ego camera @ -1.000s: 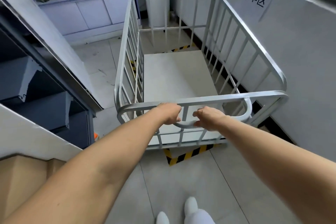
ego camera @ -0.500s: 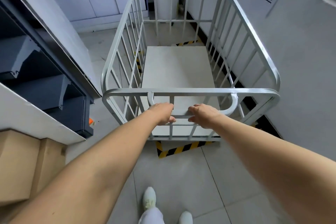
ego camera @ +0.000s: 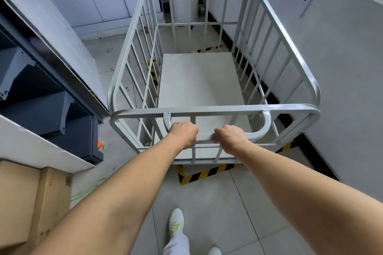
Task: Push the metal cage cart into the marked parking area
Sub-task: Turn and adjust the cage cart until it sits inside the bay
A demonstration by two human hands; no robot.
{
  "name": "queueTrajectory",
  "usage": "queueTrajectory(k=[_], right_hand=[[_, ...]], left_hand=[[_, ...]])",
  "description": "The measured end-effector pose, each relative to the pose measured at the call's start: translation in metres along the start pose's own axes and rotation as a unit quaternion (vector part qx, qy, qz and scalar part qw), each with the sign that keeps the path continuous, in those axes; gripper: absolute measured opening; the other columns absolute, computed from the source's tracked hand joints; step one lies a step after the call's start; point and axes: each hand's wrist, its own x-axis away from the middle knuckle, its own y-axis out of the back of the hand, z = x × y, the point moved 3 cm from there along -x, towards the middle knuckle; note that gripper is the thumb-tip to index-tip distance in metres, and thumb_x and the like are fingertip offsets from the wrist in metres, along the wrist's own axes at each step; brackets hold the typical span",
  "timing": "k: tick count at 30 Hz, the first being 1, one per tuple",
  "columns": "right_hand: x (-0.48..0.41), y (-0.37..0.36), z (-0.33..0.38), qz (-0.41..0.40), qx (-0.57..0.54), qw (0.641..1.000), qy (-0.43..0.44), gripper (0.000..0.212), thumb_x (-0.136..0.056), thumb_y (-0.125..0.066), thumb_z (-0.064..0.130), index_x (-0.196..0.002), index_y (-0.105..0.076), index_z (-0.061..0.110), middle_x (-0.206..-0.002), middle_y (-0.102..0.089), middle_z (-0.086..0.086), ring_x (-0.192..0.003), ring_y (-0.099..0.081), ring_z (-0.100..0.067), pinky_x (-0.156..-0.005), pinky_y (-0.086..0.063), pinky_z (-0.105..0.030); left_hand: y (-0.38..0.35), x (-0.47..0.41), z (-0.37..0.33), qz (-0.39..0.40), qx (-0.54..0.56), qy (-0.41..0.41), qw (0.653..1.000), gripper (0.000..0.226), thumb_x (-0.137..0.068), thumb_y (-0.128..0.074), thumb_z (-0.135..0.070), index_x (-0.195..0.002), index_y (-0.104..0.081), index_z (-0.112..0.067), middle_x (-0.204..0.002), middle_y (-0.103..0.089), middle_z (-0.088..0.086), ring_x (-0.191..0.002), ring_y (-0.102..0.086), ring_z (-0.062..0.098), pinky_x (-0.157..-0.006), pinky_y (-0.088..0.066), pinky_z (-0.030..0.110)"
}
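Your left hand (ego camera: 185, 133) and right hand (ego camera: 230, 136) are both wrapped tight round the near handle bar (ego camera: 206, 137), close together so the push runs straight. The metal cage cart (ego camera: 207, 80) sits mostly inside the striped floor tape (ego camera: 204, 174) (wall just right).
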Motion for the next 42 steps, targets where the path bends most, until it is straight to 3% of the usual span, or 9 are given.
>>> queueTrajectory(k=[12, 22, 27, 30, 33, 36, 38, 40, 42], right_hand=[[-0.003, 0.001, 0.001, -0.017, -0.001, 1.000, -0.008, 0.028, -0.096, -0.046, 0.011, -0.116, -0.065, 0.009, -0.113, -0.066, -0.016, -0.106, -0.063, -0.036, -0.088, -0.051, -0.037], [-0.005, 0.001, -0.001, -0.003, -0.005, 1.000, -0.005, 0.023, -0.094, -0.051, 0.011, -0.111, -0.066, 0.010, -0.107, -0.067, -0.014, -0.100, -0.064, -0.034, -0.076, -0.049, -0.033], [-0.001, -0.007, -0.010, -0.007, -0.102, 0.995, -0.020, 0.024, -0.096, -0.052, 0.030, -0.098, -0.061, 0.008, -0.090, -0.061, -0.012, -0.084, -0.055, -0.030, -0.067, -0.041, -0.032], [0.004, -0.010, -0.021, -0.067, -0.182, 0.978, -0.072, 0.032, -0.097, -0.051, 0.033, -0.104, -0.063, 0.004, -0.102, -0.065, -0.015, -0.105, -0.052, -0.032, -0.078, -0.046, -0.035], [0.008, -0.014, -0.033, -0.099, -0.189, 0.966, -0.150, 0.043, -0.096, -0.049, 0.043, -0.115, -0.064, 0.007, -0.119, -0.063, -0.013, -0.116, -0.045, -0.030, -0.095, -0.043, -0.040], [0.012, -0.019, -0.045, -0.112, -0.221, 0.938, -0.242, 0.058, -0.093, -0.051, 0.051, -0.133, -0.052, 0.008, -0.145, -0.042, -0.013, -0.134, -0.032, -0.033, -0.113, -0.029, -0.042], [0.012, -0.020, -0.049, -0.114, -0.318, 0.897, -0.287, 0.076, -0.093, -0.055, 0.044, -0.150, -0.024, 0.004, -0.161, -0.008, -0.015, -0.149, -0.007, -0.034, -0.122, -0.012, -0.043], [0.008, -0.021, -0.052, -0.111, -0.390, 0.853, -0.328, 0.092, -0.094, -0.057, 0.034, -0.154, 0.005, 0.002, -0.162, 0.016, -0.014, -0.151, 0.012, -0.031, -0.123, -0.005, -0.040], [0.004, -0.022, -0.054, -0.104, -0.425, 0.814, -0.382, 0.097, -0.094, -0.058, 0.029, -0.152, 0.015, 0.002, -0.160, 0.023, -0.014, -0.150, 0.014, -0.032, -0.123, -0.004, -0.040]], left_hand=[[0.000, -0.002, 0.000, -0.015, 0.005, 0.005, 1.000, 0.025, -0.095, -0.051, -0.021, -0.112, -0.066, -0.011, -0.121, -0.065, 0.011, -0.115, -0.059, 0.032, -0.093, -0.046, 0.037], [-0.003, 0.000, 0.000, -0.001, -0.008, 0.000, 1.000, 0.028, -0.098, -0.049, -0.025, -0.117, -0.062, -0.009, -0.126, -0.061, 0.013, -0.119, -0.056, 0.033, -0.094, -0.044, 0.038], [-0.003, 0.005, 0.005, 0.023, 0.016, -0.011, 1.000, 0.035, -0.097, -0.047, -0.038, -0.109, -0.059, -0.007, -0.120, -0.063, 0.013, -0.113, -0.058, 0.033, -0.090, -0.045, 0.040], [-0.004, 0.008, 0.007, 0.038, 0.026, -0.014, 0.999, 0.040, -0.098, -0.045, -0.042, -0.115, -0.056, -0.008, -0.121, -0.060, 0.011, -0.114, -0.056, 0.032, -0.089, -0.043, 0.038], [-0.009, 0.007, 0.004, 0.056, 0.021, -0.013, 0.998, 0.043, -0.100, -0.038, -0.044, -0.116, -0.053, -0.007, -0.120, -0.061, 0.012, -0.112, -0.057, 0.032, -0.086, -0.042, 0.038], [-0.014, 0.004, -0.001, 0.068, 0.020, -0.008, 0.997, 0.049, -0.100, -0.031, -0.050, -0.117, -0.050, -0.007, -0.121, -0.062, 0.014, -0.112, -0.057, 0.035, -0.088, -0.041, 0.040], [-0.016, 0.003, -0.002, 0.066, 0.012, -0.014, 0.998, 0.051, -0.100, -0.027, -0.052, -0.118, -0.048, -0.009, -0.121, -0.062, 0.014, -0.113, -0.057, 0.035, -0.090, -0.040, 0.041], [-0.019, 0.001, -0.002, 0.060, 0.003, -0.023, 0.998, 0.051, -0.100, -0.025, -0.052, -0.118, -0.047, -0.010, -0.120, -0.063, 0.013, -0.112, -0.057, 0.034, -0.092, -0.039, 0.041], [-0.022, 0.000, -0.001, 0.051, -0.006, -0.028, 0.998, 0.050, -0.100, -0.024, -0.052, -0.116, -0.046, -0.010, -0.119, -0.064, 0.013, -0.111, -0.057, 0.033, -0.093, -0.039, 0.041]])
